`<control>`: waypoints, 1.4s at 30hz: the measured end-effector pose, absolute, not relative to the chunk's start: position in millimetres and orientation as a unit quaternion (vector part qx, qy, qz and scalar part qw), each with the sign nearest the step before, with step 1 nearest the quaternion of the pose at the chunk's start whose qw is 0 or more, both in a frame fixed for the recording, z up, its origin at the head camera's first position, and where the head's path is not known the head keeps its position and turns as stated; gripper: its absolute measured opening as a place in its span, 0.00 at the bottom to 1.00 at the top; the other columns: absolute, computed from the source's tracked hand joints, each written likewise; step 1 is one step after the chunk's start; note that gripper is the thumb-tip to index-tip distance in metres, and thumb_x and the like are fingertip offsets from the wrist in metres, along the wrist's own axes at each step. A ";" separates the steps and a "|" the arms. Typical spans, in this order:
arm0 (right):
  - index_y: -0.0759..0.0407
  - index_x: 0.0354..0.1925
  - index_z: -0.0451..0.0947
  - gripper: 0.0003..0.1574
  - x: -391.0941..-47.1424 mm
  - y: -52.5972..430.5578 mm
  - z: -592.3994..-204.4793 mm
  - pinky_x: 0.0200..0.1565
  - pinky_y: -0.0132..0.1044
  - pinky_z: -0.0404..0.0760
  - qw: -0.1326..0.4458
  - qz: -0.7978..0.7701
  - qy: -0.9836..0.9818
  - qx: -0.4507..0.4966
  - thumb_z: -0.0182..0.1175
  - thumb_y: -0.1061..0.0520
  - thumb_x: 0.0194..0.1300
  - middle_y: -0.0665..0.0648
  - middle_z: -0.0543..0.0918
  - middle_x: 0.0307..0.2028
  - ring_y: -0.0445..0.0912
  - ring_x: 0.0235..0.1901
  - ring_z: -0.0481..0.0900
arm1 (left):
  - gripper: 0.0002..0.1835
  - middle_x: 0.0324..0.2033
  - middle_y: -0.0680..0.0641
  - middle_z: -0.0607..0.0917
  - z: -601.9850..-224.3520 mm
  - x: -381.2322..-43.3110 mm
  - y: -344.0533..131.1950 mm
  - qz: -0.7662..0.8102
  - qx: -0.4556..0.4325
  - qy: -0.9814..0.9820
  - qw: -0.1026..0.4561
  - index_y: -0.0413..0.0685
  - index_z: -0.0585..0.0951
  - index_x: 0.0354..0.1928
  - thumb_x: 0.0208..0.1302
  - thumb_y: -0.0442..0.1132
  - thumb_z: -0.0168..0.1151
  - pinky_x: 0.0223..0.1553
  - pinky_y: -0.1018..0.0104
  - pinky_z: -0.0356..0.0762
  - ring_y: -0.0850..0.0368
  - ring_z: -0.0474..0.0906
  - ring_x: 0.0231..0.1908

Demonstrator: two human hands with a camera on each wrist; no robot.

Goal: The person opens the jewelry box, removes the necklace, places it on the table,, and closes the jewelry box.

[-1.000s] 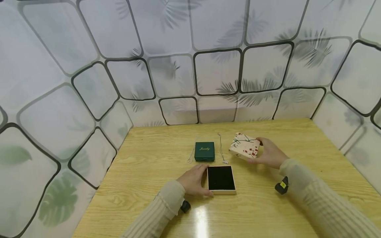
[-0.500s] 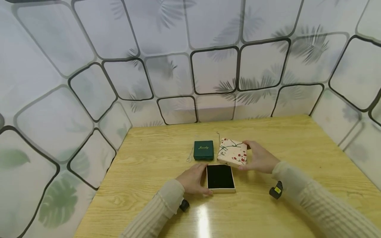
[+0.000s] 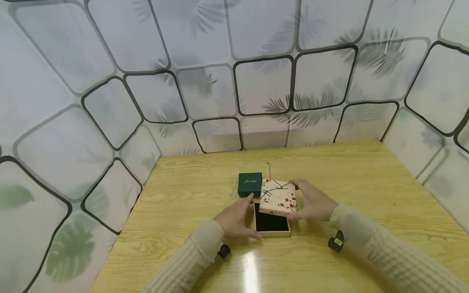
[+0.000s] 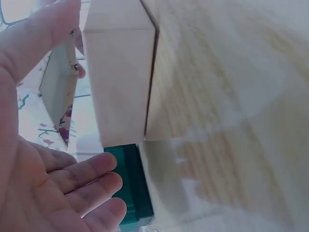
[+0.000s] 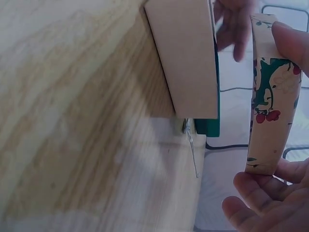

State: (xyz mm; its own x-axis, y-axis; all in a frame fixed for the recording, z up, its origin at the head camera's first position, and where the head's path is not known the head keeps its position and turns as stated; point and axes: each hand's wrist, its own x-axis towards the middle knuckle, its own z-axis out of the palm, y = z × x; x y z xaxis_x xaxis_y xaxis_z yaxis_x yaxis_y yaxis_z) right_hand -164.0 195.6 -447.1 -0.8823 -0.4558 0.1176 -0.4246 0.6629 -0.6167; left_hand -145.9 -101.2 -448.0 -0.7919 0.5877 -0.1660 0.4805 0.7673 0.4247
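Observation:
My right hand (image 3: 314,202) pinches a floral-patterned box lid (image 3: 278,198) between thumb and fingers. The lid is held tilted above the rear part of an uncovered, pale box base (image 3: 272,234) with a black inside. In the right wrist view a gap separates the lid (image 5: 270,111) from the base (image 5: 188,63). On the base's left side is my left hand (image 3: 234,219), thumb near the front corner and fingers toward the back. Its fingers (image 4: 96,186) extend loosely in the left wrist view, close to a green jewelry box (image 3: 250,184).
A silver chain necklace (image 3: 269,170) lies behind the lid, which covers part of it. Another thin chain (image 3: 233,190) lies left of the green box. The wooden table (image 3: 194,175) meets a patterned backdrop (image 3: 216,93) at its rear and sides.
My right hand has brought the lid leftward and toward me, from beside the base to over it. My left index finger has lifted toward the green box; the base has stayed put.

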 end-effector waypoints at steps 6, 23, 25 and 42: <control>0.61 0.72 0.53 0.72 -154.9 189.8 -446.6 0.61 0.58 0.66 0.039 -0.332 0.904 -0.269 0.78 0.35 0.39 0.60 0.64 0.65 0.57 0.63 0.65 | 0.73 0.74 0.45 0.49 -442.0 -145.1 -97.7 0.219 0.297 0.922 0.121 0.55 0.31 0.76 0.39 0.69 0.72 0.66 0.52 0.60 0.48 0.52 0.71; 0.59 0.72 0.53 0.72 -143.7 181.1 -449.8 0.60 0.56 0.68 0.033 -0.309 0.897 -0.315 0.77 0.33 0.39 0.57 0.64 0.66 0.55 0.64 0.65 | 0.71 0.71 0.45 0.56 -446.7 -145.1 -91.5 0.211 0.325 0.917 0.094 0.58 0.36 0.76 0.39 0.66 0.74 0.60 0.55 0.69 0.49 0.64 0.65; 0.60 0.72 0.52 0.72 -143.2 180.4 -449.3 0.60 0.57 0.67 0.041 -0.311 0.897 -0.312 0.77 0.33 0.40 0.58 0.63 0.66 0.55 0.64 0.64 | 0.71 0.70 0.44 0.57 -446.8 -145.1 -91.5 0.211 0.323 0.918 0.094 0.56 0.37 0.77 0.40 0.65 0.75 0.60 0.54 0.70 0.48 0.65 0.64; 0.61 0.74 0.47 0.75 -138.3 182.4 -451.0 0.61 0.58 0.66 0.070 -0.299 0.900 -0.310 0.71 0.27 0.43 0.61 0.59 0.69 0.58 0.66 0.61 | 0.69 0.67 0.44 0.62 -452.4 -145.7 -88.3 0.206 0.318 0.920 0.101 0.49 0.44 0.76 0.39 0.66 0.75 0.60 0.56 0.70 0.50 0.67 0.62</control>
State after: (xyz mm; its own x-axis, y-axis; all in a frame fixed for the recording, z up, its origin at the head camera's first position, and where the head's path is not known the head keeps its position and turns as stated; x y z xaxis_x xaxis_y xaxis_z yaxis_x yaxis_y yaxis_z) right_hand -138.3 182.4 -451.0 -0.7982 -0.5995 0.0597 -0.5158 0.6289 -0.5818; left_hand -145.7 -88.3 -452.4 -0.7769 0.6271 -0.0551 0.5435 0.7123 0.4441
